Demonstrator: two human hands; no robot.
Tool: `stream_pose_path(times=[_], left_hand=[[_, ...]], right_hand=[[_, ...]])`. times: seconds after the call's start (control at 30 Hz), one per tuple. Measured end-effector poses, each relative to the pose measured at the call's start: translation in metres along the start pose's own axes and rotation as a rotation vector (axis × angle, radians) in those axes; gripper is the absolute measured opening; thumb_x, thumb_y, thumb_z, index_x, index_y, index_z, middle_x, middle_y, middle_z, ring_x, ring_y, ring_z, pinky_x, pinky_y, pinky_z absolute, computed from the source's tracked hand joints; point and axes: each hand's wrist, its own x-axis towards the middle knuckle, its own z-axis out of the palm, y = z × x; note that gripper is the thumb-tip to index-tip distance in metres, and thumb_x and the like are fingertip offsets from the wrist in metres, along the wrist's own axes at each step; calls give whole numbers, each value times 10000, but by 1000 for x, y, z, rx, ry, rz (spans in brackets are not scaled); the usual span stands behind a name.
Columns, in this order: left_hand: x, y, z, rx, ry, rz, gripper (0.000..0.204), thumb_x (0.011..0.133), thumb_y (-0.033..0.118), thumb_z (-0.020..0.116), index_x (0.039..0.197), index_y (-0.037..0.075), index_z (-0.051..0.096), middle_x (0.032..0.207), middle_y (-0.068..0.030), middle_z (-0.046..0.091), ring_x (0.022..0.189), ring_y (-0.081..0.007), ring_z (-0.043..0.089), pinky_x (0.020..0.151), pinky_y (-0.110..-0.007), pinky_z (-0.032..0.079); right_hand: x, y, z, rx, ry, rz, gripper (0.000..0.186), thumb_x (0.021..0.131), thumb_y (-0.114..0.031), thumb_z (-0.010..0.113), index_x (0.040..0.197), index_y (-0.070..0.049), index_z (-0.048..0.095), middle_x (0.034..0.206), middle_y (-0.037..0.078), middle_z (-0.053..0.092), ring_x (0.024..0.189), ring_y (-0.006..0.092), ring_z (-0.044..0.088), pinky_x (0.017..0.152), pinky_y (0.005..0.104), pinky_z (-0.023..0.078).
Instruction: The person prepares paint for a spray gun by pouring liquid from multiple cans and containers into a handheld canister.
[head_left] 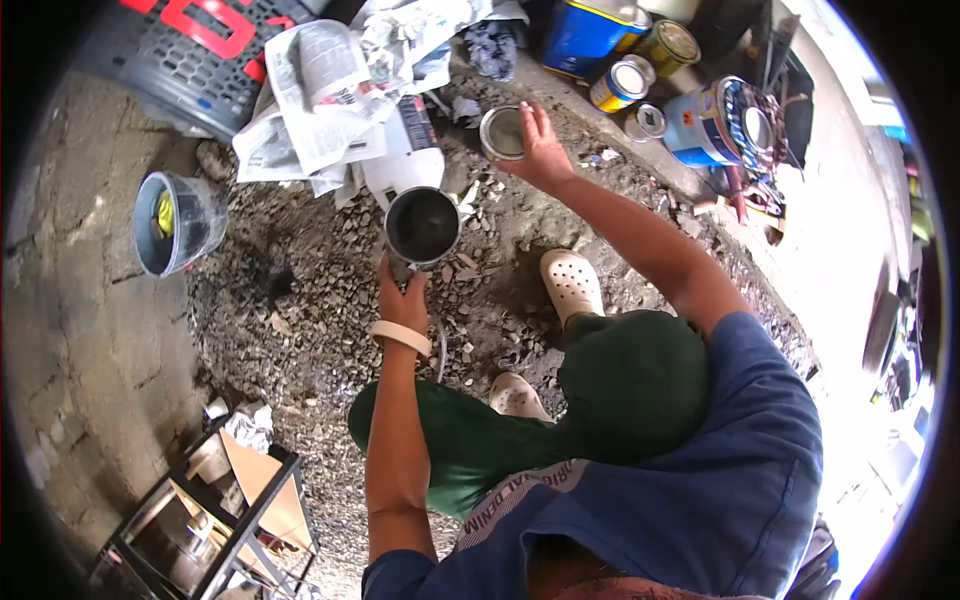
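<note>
My left hand [404, 299] is closed on the near side of a round metal cup [391, 226] with a pale rim and a black inside. The cup is held above the gravel, its mouth facing up; what exactly my fingers grip beneath it is partly hidden. Farther off to the right, my right hand [543, 155] reaches to a round open tin [497, 140] with greyish contents. My fingers lie extended along the tin's right rim, and my thumb is hidden beside it.
Crumpled newspaper [320, 100] lies beyond the cup, beside a dark perforated crate [215, 70]. A clear bucket [207, 225] stands left. Paint cans [620, 85] and a blue-labelled bucket [700, 125] line the concrete ledge at right. A black metal frame [240, 530] is near left.
</note>
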Motion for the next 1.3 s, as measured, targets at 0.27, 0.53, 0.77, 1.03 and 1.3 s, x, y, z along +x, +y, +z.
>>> stream_pose_path(times=[0.27, 0.53, 0.77, 1.03, 1.3], left_hand=[[3, 1, 11, -68, -98, 25, 619, 930, 98, 614, 1482, -25, 361, 1154, -124, 624, 914, -198, 597, 866, -352, 493], [10, 8, 24, -37, -140, 13, 669, 919, 116, 615, 1510, -30, 337, 1197, -156, 620, 966, -214, 623, 907, -360, 483], [9, 31, 47, 18, -196, 111, 639, 922, 97, 599, 1496, -34, 350, 1073, -140, 652, 863, -221, 659, 843, -364, 506], [16, 39, 65, 30, -256, 179, 622, 922, 73, 610, 1477, -44, 356, 973, -113, 651, 808, -189, 649, 796, -341, 520], [18, 29, 51, -32, -251, 137, 601, 928, 80, 590, 1467, -31, 347, 971, -105, 654, 827, -188, 639, 826, -324, 506]], right_hand=[[-19, -4, -21, -126, -15, -11, 1264, 710, -639, 801, 1603, -65, 115, 1627, 250, 170, 1479, 459, 255, 1196, 602, 239], [-86, 5, -127, 59, 285, -71, 904, 791, -178, 800, 1524, -20, 295, 1500, 272, 351, 1392, 459, 377, 1181, 481, 337], [-157, 79, -237, -90, 618, 229, 743, 755, 18, 668, 1443, -31, 390, 1346, 224, 464, 1199, 359, 551, 1072, 464, 436], [-203, 100, -156, -391, -218, 440, 840, 844, -242, 745, 1543, -68, 312, 1487, 188, 436, 1337, 374, 483, 1125, 518, 411], [-184, 110, -72, -726, -560, -138, 820, 904, -254, 675, 1589, -159, 235, 1558, 173, 372, 1442, 424, 351, 1165, 693, 240]])
